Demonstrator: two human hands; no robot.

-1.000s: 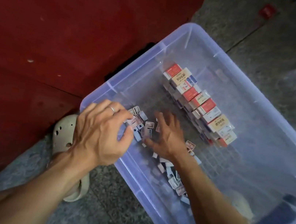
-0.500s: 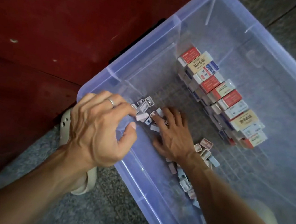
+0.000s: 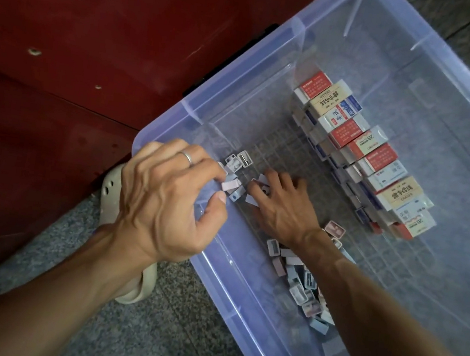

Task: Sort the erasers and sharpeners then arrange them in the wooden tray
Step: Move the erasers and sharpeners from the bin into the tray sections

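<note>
Now L hand (image 3: 163, 200) pinches a pink sharpener (image 3: 231, 185) at the bin's (image 3: 243, 298) near-left corner; R hand (image 3: 286, 206), fingers curled, picks at sharpeners beside it, grip unclear; erasers (image 3: 365, 154) stacked far right.

Left hand (image 3: 163, 200) now pinches pink sharpener (image 3: 231, 185)

Erasers (image 3: 365, 154): boxed in paper sleeves, red, cream and white-blue, some marked 2B. Stacked in a long diagonal row several layers deep on the gridded floor of the clear plastic bin (image 3: 240, 294).

Sharpeners (image 3: 300, 282): small rectangular blocks, pale blue, grey and pink. One loose heap lies along the bin's near wall, pieces tilted at all angles. A second small cluster (image 3: 235, 175) sits near the bin's left corner. One pink piece (image 3: 335, 230) lies apart, flat.
</note>
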